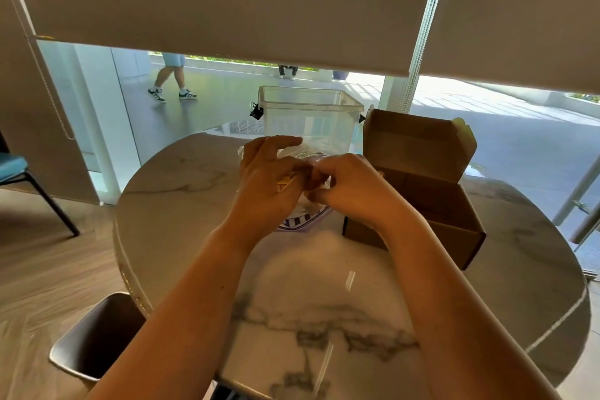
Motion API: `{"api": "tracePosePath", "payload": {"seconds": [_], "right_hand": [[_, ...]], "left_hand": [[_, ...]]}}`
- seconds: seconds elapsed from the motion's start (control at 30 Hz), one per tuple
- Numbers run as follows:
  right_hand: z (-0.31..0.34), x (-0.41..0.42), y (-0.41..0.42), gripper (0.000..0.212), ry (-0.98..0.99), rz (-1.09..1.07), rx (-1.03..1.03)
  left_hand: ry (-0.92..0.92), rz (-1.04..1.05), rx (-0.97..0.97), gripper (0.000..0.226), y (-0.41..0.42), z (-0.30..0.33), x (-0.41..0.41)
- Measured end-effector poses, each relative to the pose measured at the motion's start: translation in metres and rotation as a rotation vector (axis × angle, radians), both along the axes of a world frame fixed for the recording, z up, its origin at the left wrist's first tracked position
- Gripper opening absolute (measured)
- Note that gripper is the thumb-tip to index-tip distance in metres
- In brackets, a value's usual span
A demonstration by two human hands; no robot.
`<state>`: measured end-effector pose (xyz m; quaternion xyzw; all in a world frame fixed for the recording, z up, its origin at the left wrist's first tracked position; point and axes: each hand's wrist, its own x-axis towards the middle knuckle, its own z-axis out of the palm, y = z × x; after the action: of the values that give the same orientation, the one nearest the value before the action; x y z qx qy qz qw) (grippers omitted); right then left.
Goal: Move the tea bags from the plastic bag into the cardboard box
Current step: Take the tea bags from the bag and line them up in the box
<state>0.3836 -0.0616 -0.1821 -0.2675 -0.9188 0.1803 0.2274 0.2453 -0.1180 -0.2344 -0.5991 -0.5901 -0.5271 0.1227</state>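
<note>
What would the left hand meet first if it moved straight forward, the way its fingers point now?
Probably the clear plastic container, just beyond the left hand; depth is uncertain.

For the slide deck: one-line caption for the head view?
Both hands, left hand and right hand, work the plastic bag beside the open cardboard box on a marble table.

plastic bag mostly hidden behind both hands; tea bags not discernible; box interior shadowed at 3 o'clock.
</note>
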Motion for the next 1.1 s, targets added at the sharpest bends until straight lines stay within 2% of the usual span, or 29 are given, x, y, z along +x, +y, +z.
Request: {"api": "tracePosePath", "payload": {"seconds": [0.07,0.13,0.23,0.37,0.43,0.53,0.73,0.83,0.93,1.03,1.1], "right_hand": [[0.003,0.005,0.001,0.015,0.108,-0.004,-0.042],[0.004,0.01,0.003,0.022,0.216,-0.021,-0.1],[0.008,0.016,0.007,0.03,0.304,-0.05,-0.178],[0.015,0.027,0.008,0.019,0.435,-0.043,-0.449],[0.017,0.034,0.009,0.013,0.403,-0.032,-0.571],[0.017,0.038,0.01,0.012,0.323,-0.031,-0.626],[0.017,0.043,0.017,0.008,0.537,-0.08,-0.763],[0.014,0.052,0.034,0.013,0.643,-0.262,-0.683],[0.004,0.06,0.054,0.011,0.431,-0.503,-0.496],[-0.005,0.058,0.059,0.006,0.036,-0.551,-0.483],[-0.009,0.05,0.061,0.01,-0.119,-0.549,-0.441]], "left_hand": [[0.005,0.01,-0.052,0.015,-0.001,0.0,0.001],[-0.075,-0.053,-0.116,0.011,-0.001,0.001,0.005],[-0.133,-0.086,-0.091,0.01,-0.002,0.004,0.009],[-0.136,-0.01,-0.044,0.005,-0.004,0.009,0.013],[-0.2,-0.038,-0.039,0.004,-0.006,0.012,0.017],[-0.221,-0.073,-0.049,0.002,-0.007,0.015,0.023],[-0.106,-0.07,-0.071,0.001,0.001,0.005,0.025],[-0.131,-0.093,-0.154,0.012,0.004,-0.001,0.022],[-0.098,-0.077,-0.193,0.015,0.002,0.001,0.023],[-0.083,-0.067,-0.191,0.012,0.002,0.001,0.023],[-0.081,-0.074,-0.194,0.013,0.003,0.0,0.022]]}}
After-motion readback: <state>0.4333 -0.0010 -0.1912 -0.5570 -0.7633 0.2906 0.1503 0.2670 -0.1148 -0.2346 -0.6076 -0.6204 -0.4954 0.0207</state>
